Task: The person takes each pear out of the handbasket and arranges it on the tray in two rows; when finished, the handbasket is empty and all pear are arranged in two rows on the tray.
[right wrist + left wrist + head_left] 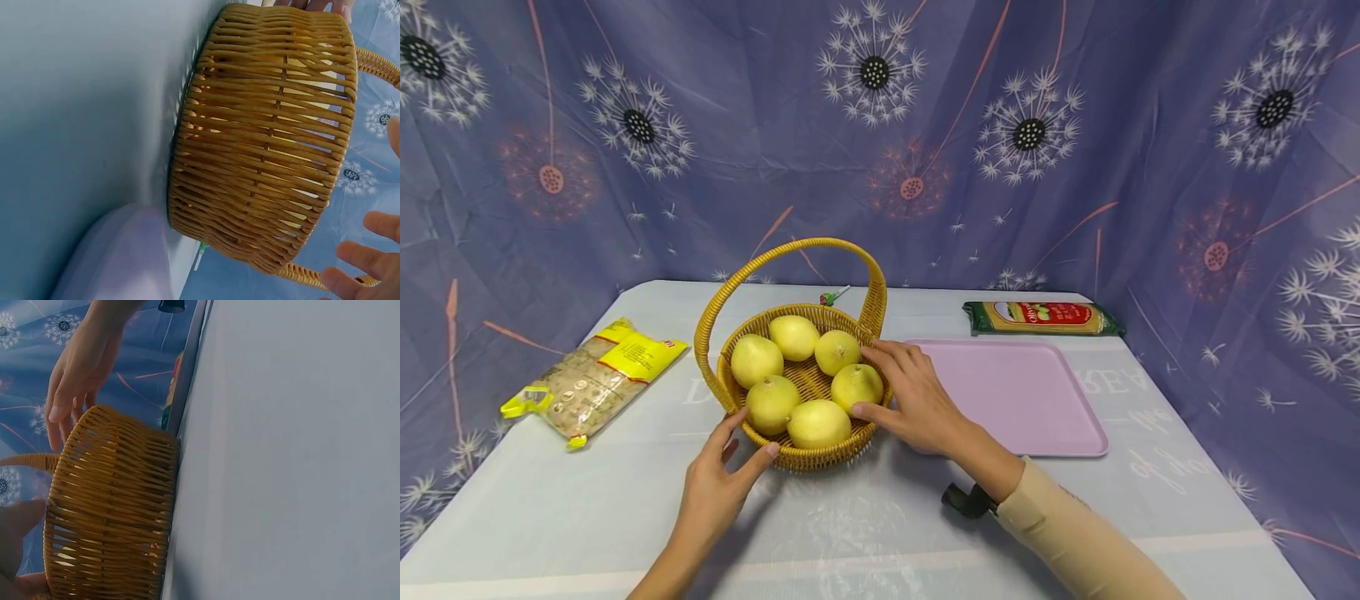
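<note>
A yellow wicker basket (827, 457) with a tall arched handle stands mid-table and holds several round yellow-green fruits (820, 423), whose exact kind I cannot tell. My left hand (718, 475) is at its front left, index finger and thumb touching the rim. In the left wrist view, the basket's woven side (112, 506) is beside that thumb (28, 512). My right hand (917, 400) reaches over the right rim, fingers spread near two fruits. In the right wrist view, its fingers (362, 259) are apart from the wicker side (262, 137).
A pink-purple tray (1015, 400) lies right of the basket, with a green and red packet (1041, 318) behind it. A yellow-and-clear food bag (602, 379) lies on the left. Behind the basket is a small green lollipop (833, 296). A patterned blue cloth (760, 167) hangs behind the table.
</note>
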The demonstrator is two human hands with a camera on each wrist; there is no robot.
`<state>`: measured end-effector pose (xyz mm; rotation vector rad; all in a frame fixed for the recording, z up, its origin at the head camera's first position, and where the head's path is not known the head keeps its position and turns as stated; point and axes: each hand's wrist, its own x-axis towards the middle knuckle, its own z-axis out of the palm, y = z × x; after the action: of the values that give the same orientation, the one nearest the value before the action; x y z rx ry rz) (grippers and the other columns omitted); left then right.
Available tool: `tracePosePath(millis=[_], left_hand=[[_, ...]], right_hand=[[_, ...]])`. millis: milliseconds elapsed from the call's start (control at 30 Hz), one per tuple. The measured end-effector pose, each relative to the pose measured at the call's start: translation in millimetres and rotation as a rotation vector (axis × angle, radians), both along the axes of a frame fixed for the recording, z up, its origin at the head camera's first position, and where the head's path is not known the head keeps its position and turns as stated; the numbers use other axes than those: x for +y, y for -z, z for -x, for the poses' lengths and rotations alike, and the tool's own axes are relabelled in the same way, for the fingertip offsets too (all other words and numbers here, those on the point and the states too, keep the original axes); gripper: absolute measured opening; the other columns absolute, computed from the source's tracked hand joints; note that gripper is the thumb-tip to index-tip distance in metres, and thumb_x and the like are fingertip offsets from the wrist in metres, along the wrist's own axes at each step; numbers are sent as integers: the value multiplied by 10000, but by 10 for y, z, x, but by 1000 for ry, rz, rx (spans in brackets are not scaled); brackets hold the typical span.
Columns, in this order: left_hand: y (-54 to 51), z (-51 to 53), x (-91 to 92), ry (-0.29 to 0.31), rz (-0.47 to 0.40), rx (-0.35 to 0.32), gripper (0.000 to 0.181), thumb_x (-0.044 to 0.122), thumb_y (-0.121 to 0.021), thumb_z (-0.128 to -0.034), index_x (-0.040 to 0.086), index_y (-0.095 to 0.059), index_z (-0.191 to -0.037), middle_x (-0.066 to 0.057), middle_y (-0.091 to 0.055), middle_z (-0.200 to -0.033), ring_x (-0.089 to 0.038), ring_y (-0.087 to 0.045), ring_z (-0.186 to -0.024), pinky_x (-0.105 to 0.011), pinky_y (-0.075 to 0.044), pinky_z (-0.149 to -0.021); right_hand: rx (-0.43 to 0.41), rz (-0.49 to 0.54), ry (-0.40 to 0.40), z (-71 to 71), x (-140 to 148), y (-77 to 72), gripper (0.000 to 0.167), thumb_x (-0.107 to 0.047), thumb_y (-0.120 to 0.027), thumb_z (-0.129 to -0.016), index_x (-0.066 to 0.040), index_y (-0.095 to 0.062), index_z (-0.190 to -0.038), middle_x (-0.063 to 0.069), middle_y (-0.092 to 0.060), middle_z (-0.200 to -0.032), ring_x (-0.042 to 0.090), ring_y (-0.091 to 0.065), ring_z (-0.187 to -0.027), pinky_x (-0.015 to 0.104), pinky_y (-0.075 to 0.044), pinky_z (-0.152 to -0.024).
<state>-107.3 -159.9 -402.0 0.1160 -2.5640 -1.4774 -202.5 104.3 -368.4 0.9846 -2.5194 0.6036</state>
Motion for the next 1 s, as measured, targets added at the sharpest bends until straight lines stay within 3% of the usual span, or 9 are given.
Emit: tracePosePath(millis=[233,567,1000], left_hand=[[24,5,8,-6,-14,7,679,384,-687,-852,157,-400,-1424,-173,-312,-1521,-361,-427,-1329,-429,-416,-1065],[35,4,21,-2,-21,14,675,390,-674,-861,158,-390,-1428,-165,-320,-1518,-355,-382,-1362,-455,-395,-1088],[41,7,28,0,-20,22,657,350,-674,-870,147,-387,-1426,-153,-342,-1508,-339,-361,-1378,-457,-379,-1103]], right_hand=[[-42,7,-40,109,-72,-56,768,-486,-677,-823,-136,-381,-1439,85,-422,-1457,234,-436,-1212,435,-405,-1019],[-244,39,-61,284,-201,-141,778,-508,-666,-829,-184,-344,-1458,39,-401,-1467,233,-408,-1281,479,-440,-1022],[-292,-12,-88,511,-364,-220,753,-475,-694,-818,-207,-369,-1442,40,-450,-1420,223,-420,-1271,441,-430,-1027]])
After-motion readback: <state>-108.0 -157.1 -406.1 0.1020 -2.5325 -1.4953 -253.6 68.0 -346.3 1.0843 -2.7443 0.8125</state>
